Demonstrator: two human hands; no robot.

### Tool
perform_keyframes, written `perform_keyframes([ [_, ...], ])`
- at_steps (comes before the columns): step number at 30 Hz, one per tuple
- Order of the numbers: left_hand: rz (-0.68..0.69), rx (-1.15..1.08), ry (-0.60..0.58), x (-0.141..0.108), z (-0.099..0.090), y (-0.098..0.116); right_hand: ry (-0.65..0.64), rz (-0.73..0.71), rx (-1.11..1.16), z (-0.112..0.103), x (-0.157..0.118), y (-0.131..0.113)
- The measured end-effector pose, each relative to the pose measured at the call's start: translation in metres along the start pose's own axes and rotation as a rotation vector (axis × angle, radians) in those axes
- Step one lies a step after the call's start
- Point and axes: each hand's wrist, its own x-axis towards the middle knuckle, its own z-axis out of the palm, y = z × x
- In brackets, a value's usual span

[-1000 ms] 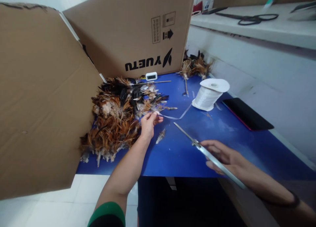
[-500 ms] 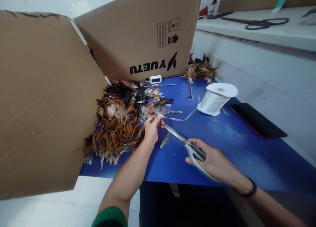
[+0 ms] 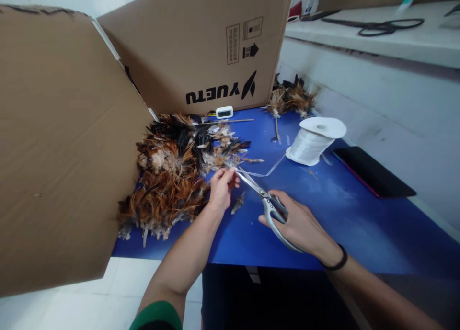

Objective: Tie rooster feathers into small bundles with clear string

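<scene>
My left hand [image 3: 222, 188] pinches the base of a small feather bundle [image 3: 219, 158], beside the brown feather pile. A thin clear ribbon [image 3: 275, 166] runs from the pinched fingertips to a white spool [image 3: 314, 141] on the blue table. My right hand [image 3: 298, 221] is closed round the handles of silver scissors [image 3: 261, 192]. Their blades are slightly apart, with the tips at the ribbon right by my left fingertips. A loose feather [image 3: 238, 203] lies below the blades.
Brown feathers [image 3: 168, 196] cover the table's left side, beside cardboard panels [image 3: 64, 143]. A small white display [image 3: 224, 112] stands at the back, more feathers [image 3: 291, 97] behind the spool. A black phone [image 3: 373, 172] lies right; black scissors [image 3: 384, 27] rest on the ledge.
My right hand has moved left and up with the scissors, bringing the blades to the ribbon by my left fingertips. My left hand keeps its pinch. The view has shifted slightly.
</scene>
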Motion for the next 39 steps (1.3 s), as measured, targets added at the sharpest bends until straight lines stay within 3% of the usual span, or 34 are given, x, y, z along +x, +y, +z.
perform_keyframes([
  [15, -0.039, 0.018, -0.008, -0.007, 0.004, -0.004, 0.090, -0.040, -0.091, 0.010, 0.012, -0.002],
  [39, -0.044, 0.052, -0.003, -0.010, 0.007, -0.005, 0.106, -0.098, -0.047, 0.014, 0.014, 0.003],
])
